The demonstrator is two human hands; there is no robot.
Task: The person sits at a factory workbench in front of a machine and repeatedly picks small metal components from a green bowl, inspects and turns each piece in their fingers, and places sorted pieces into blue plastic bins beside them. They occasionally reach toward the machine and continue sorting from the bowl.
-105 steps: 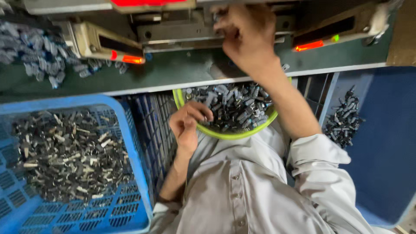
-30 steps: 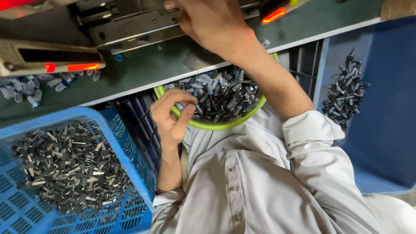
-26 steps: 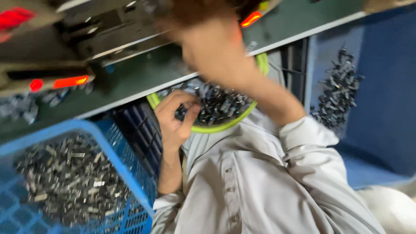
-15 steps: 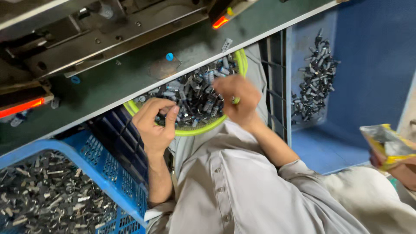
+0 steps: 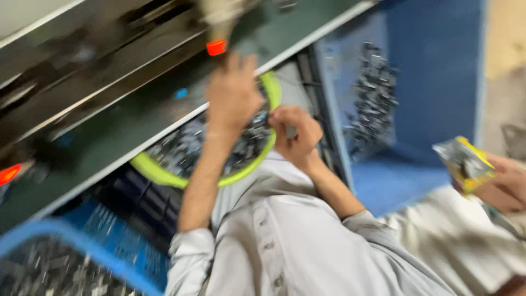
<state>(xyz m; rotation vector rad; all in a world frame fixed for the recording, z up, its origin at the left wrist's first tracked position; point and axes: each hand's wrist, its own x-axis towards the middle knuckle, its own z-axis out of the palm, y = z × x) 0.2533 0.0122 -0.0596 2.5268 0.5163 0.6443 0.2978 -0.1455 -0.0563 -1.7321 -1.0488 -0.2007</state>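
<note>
Down at the lower left, a blue crate (image 5: 82, 246) holds a heap of small grey metal parts, blurred by camera motion. Next to it, a round bowl with a lime-green rim (image 5: 164, 175) sits on the person's lap, tucked partly under the edge of the green workbench (image 5: 109, 137), and is filled with more dark grey metal pieces (image 5: 186, 148). The left hand (image 5: 233, 98) reaches up over the bowl toward the bench edge, fingers spread; whether it holds anything cannot be told. Just beside it, the right hand (image 5: 296, 131) is curled at the bowl's right rim, fingers pinched on some small pieces. Further right, a blue bin (image 5: 416, 82) holds another heap, and another person's hand (image 5: 504, 183) holds a yellow packet (image 5: 463, 161).
</note>
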